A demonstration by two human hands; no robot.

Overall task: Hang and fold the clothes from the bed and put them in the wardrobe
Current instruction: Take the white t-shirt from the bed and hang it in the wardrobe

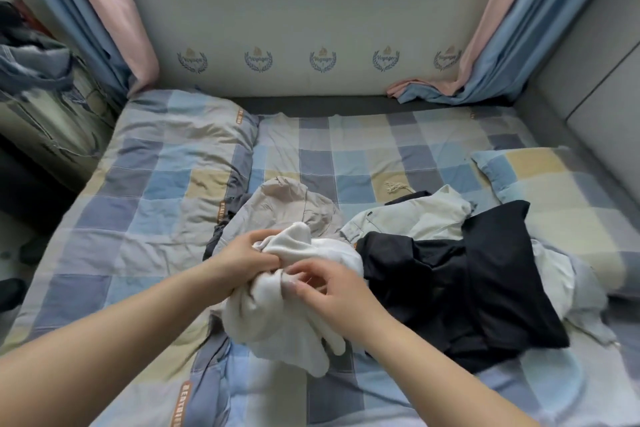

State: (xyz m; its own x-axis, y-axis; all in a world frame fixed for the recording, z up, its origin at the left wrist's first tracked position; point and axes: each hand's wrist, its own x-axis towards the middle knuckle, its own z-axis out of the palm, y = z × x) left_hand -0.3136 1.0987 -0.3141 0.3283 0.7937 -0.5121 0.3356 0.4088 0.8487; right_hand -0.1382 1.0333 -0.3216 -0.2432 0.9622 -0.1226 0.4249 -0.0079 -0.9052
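While "Voyager" crests (322, 60) line the wall, both hands' (247, 262) grips pinch the white garment (277, 315).

Clothes pile (398, 253) on bed (346, 149); pillow (561, 191) right, perhaps touching.

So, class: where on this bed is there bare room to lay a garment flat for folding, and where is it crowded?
Free: the checked sheet between the left pillow, the right pillow and the clothes pile. Also the quilt left of the left hand. Crowded: bed centre, where both hands, the right hand included, grip the white garment beside the black garment.
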